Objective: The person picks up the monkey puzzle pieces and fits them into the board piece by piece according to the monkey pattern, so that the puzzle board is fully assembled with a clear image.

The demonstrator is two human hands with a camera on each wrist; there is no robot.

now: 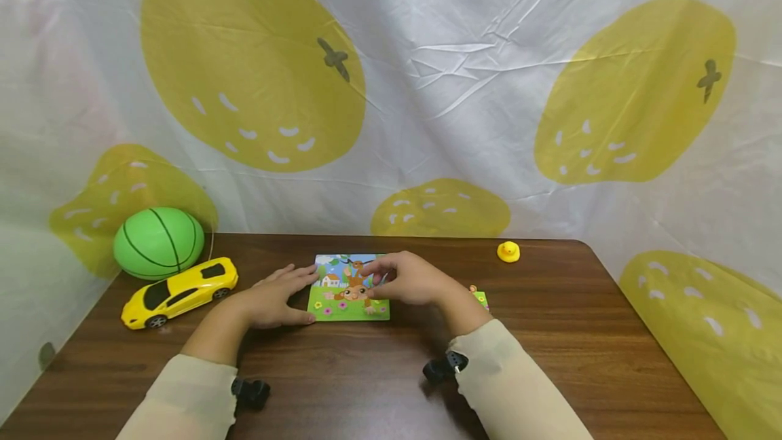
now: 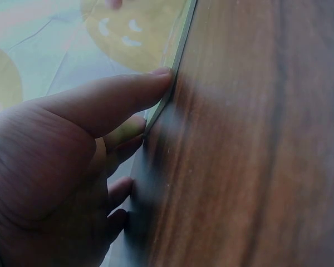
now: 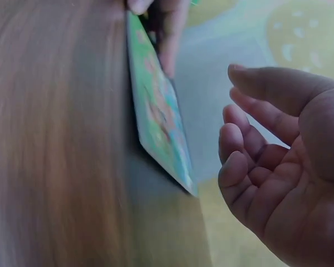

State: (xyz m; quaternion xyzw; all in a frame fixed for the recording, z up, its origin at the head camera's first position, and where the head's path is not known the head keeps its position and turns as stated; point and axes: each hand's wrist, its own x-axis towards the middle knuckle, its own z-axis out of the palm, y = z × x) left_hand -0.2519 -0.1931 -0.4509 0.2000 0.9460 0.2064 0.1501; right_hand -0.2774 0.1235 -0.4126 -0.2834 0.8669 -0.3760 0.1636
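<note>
A flat picture board (image 1: 342,309) with a cartoon monkey, a house and flowers lies on the table. My left hand (image 1: 271,301) rests at the board's left side, thumb near the lower corner and fingers towards the upper one. In the left wrist view the thumb (image 2: 139,92) touches the board's edge. Above the board's right part hovers my right hand (image 1: 412,279). In the right wrist view its fingers (image 3: 234,142) are loosely bent, apart from the board, with nothing between them and the thumb. Partly hidden behind the right wrist is a small green picture piece (image 1: 481,299).
On the brown wooden table (image 1: 342,386), a yellow toy car (image 1: 180,292) stands at the left, in front of a green ball (image 1: 159,243). A yellow rubber duck (image 1: 508,251) sits near the back edge at right. A printed curtain (image 1: 427,121) hangs behind.
</note>
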